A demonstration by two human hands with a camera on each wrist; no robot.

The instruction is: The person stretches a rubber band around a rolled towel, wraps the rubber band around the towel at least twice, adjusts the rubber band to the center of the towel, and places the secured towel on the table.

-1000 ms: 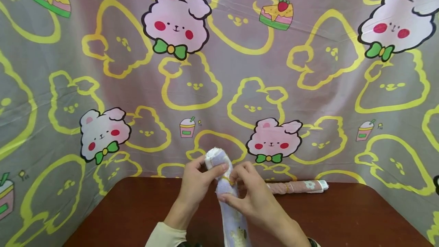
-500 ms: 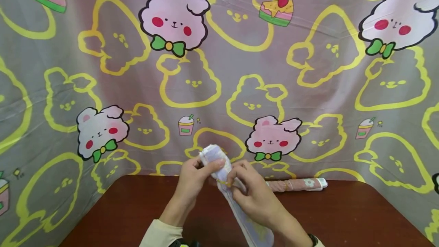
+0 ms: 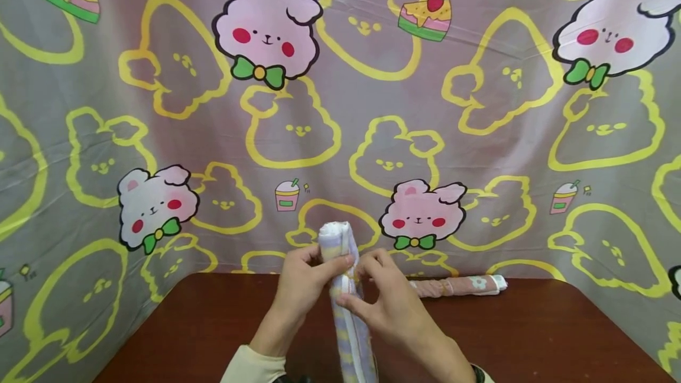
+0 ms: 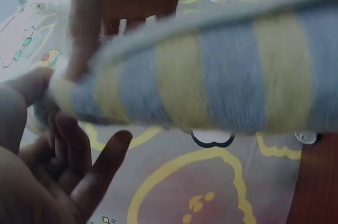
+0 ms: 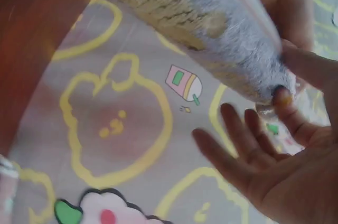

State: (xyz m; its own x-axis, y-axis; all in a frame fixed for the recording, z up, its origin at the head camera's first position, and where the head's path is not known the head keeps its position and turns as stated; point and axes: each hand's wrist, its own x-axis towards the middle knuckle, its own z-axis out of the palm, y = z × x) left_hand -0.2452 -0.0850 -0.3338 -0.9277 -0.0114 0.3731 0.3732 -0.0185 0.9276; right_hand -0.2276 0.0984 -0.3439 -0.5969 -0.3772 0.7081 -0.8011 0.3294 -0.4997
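Observation:
A rolled towel stands nearly upright between my hands in the head view. It is lavender with yellow stripes and a white edge down its length. My left hand grips it near its top end, thumb across the front. Just below, my right hand pinches it at a thin yellow rubber band, with the thumb lower on the roll. In the left wrist view the striped side of the towel shows large. From the right wrist, its fuzzy lavender and yellow side is visible, the middle and other fingers spread free.
A second rolled towel, pink with a pale flower, lies at the table's back edge, banded around its middle. The dark red-brown table ends at a grey curtain with cartoon rabbit prints.
The towel has turned about its length, so the striped side and white edge now face the head view. Its lower end swung right, then back. Both hands stay close together on it.

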